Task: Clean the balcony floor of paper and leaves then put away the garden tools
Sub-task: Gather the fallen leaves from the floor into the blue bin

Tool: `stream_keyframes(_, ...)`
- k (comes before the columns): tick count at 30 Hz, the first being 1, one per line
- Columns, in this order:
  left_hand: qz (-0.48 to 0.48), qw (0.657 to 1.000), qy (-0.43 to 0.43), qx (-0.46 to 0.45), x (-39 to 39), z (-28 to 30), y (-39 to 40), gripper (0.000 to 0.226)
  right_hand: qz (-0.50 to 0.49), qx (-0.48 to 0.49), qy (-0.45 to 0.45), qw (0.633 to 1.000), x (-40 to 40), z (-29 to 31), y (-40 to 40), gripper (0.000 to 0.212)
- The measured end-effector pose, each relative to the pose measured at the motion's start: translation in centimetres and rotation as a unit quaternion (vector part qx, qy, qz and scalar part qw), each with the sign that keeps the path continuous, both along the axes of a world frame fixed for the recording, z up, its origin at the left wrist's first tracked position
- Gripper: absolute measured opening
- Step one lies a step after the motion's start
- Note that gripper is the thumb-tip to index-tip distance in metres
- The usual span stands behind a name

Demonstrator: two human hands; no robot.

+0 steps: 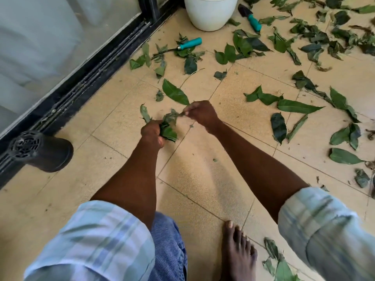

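You are at the leaf-picking step, and it is far from done. Going from the left: a black pot (43, 152) lies tipped on its side by the door track (85, 86) at the left edge of the floor (203, 179); you cannot see inside it. Your left hand (152, 133) is curled tight round a bunch (168, 128) of green leaves. Your right hand (199, 113) pinches one more leaf and brings it up to the bunch. A white pot (211, 13) stands at the far edge; its inside is hidden too. One blue-handled tool (182, 46) lies in leaves just left of it, and a trowel (250, 17) lies just right of it. Most leaves (296, 106) are spread over the right side of the floor, and a few lie by your foot (237, 252). Next you likely need to tuck that leaf in, then reach right for more. No paper shows.
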State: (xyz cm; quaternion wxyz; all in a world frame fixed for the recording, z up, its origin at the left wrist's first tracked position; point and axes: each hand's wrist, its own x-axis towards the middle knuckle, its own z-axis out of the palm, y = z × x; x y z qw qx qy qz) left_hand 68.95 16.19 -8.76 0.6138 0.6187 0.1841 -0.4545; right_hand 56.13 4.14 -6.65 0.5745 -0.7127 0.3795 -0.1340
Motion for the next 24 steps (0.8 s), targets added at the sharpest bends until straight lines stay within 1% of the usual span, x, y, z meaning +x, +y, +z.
stream_keyframes(1, 0.019, 1.000, 0.003, 0.011, 0.8, -0.5, 0.6, 0.026, -0.001, -0.094, 0.058, 0.994, 0.8, -0.9, -0.8, 0.019)
stream_keyframes(2, 0.032, 0.999, 0.004, 0.016, 1.5, -0.8, 1.2, 0.025, 0.018, -0.162, 0.107, 0.981, 1.7, -1.5, -0.9, 0.029)
stream_keyframes(4, 0.037, 0.999, 0.001, 0.018, 1.9, -1.0, 1.8, 0.020, 0.108, -0.221, 0.144, 0.958, 3.4, -3.0, -0.3, 0.049)
stream_keyframes(5, 0.038, 0.999, -0.001, 0.021, 1.9, -1.1, 1.9, 0.019, 0.163, -0.255, 0.161, 0.939, 3.9, -3.9, 0.1, 0.058)
stream_keyframes(6, 0.037, 0.999, -0.006, 0.029, 1.9, -1.1, 1.9, 0.019, 0.219, -0.294, 0.202, 0.908, 4.1, -4.7, 0.6, 0.065)
stream_keyframes(7, 0.037, 0.999, -0.011, 0.035, 1.8, -1.2, 1.8, 0.019, 0.264, -0.339, 0.248, 0.868, 4.0, -5.5, 1.1, 0.068)
stream_keyframes(8, 0.035, 0.999, -0.014, 0.036, 1.8, -1.5, 1.6, 0.022, 0.290, -0.378, 0.268, 0.837, 3.6, -6.1, 2.0, 0.068)
stream_keyframes(9, 0.029, 0.999, -0.017, 0.037, 1.6, -1.7, 1.4, 0.026, 0.300, -0.412, 0.271, 0.816, 2.9, -6.6, 2.8, 0.064)
stream_keyframes(12, 0.038, 0.999, -0.017, 0.024, 0.8, -1.8, 0.6, 0.034, 0.263, -0.453, 0.227, 0.821, -0.9, -6.8, 4.8, 0.045)
stream_keyframes(14, 0.039, 0.999, -0.013, 0.021, -0.2, -1.9, -0.1, 0.035, 0.268, -0.499, 0.206, 0.798, -4.1, -7.0, 5.1, 0.043)
stream_keyframes(15, 0.036, 0.999, -0.008, 0.021, -0.8, -1.8, -0.6, 0.035, 0.268, -0.508, 0.205, 0.792, -5.7, -6.8, 4.9, 0.041)
stream_keyframes(16, 0.030, 0.999, -0.002, 0.020, -1.3, -1.8, -1.1, 0.035, 0.252, -0.505, 0.211, 0.798, -7.1, -6.8, 4.4, 0.039)
stream_keyframes(17, 0.018, 1.000, 0.007, 0.018, -2.0, -1.9, -1.6, 0.036, 0.219, -0.487, 0.221, 0.816, -8.6, -6.5, 3.8, 0.038)
stream_keyframes(18, 0.001, 1.000, 0.017, 0.014, -2.7, -2.0, -2.3, 0.036, 0.173, -0.451, 0.230, 0.845, -9.8, -6.1, 3.2, 0.036)
stream_keyframes(19, -0.020, 0.999, 0.026, 0.010, -3.5, -2.2, -3.1, 0.036, 0.110, -0.392, 0.231, 0.884, -11.0, -5.6, 2.5, 0.034)
stream_keyframes(20, -0.045, 0.998, 0.033, 0.003, -4.5, -2.2, -3.9, 0.034, 0.033, -0.330, 0.214, 0.919, -12.2, -5.2, 1.7, 0.030)
stream_keyframes(21, -0.076, 0.997, 0.033, 0.000, -5.5, -1.8, -4.5, 0.029, -0.052, -0.260, 0.190, 0.945, -13.1, -4.7, 1.0, 0.025)
stream_keyframes(22, -0.112, 0.993, 0.035, -0.006, -6.8, -1.3, -5.2, 0.021, -0.144, -0.175, 0.158, 0.961, -14.2, -4.1, 0.2, 0.019)
stream_keyframes(23, -0.150, 0.988, 0.036, -0.007, -8.1, -0.9, -5.8, 0.015, -0.228, -0.076, 0.119, 0.963, -15.1, -3.3, -0.4, 0.015)
stream_keyframes(24, -0.185, 0.982, 0.035, -0.004, -9.4, -0.6, -6.5, 0.009, -0.297, 0.031, 0.059, 0.952, -15.9, -2.4, -0.8, 0.016)
